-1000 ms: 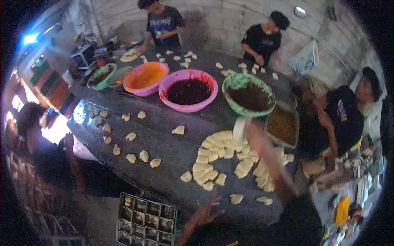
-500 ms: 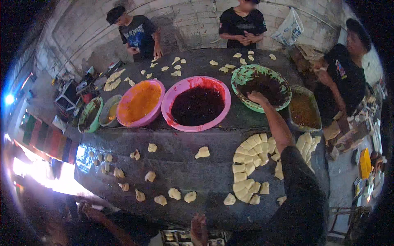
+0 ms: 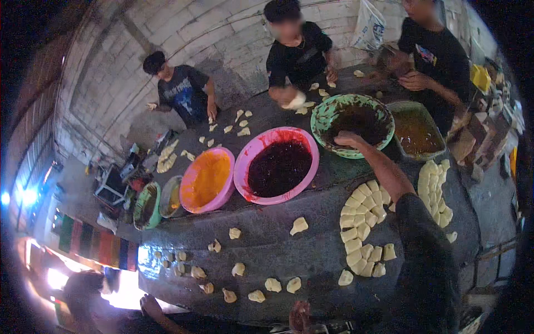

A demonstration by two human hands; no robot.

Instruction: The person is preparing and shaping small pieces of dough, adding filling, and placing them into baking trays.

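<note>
My right hand [image 3: 349, 139] reaches over the near rim of a green basin [image 3: 321, 114] holding dark brown paste. Its fingers curl inward at the paste; whatever they hold is hidden. Under my right forearm lies a curved band of cut dough pieces [image 3: 351, 245], with a second block of dough pieces [image 3: 433, 186] to its right. My left hand [image 3: 300, 317] is low at the table's near edge, dim, fingers up and apparently apart, nothing visible in it. Loose flattened dough pieces [image 3: 293, 285] lie on the dark table ahead of it.
Left of the green basin stand a pink basin of dark red filling [image 3: 315, 156], a pink basin of orange filling [image 3: 223, 199] and smaller containers. A rectangular tub [image 3: 440, 133] sits right. Several co-workers stand across the table; another person's arm [image 3: 158, 314] shows at lower left.
The view has shifted and tilted. My right hand remains at the green basin. Across the table, the middle person now leans in with a blurred pale piece in hand; the right-hand person stands more upright.
</note>
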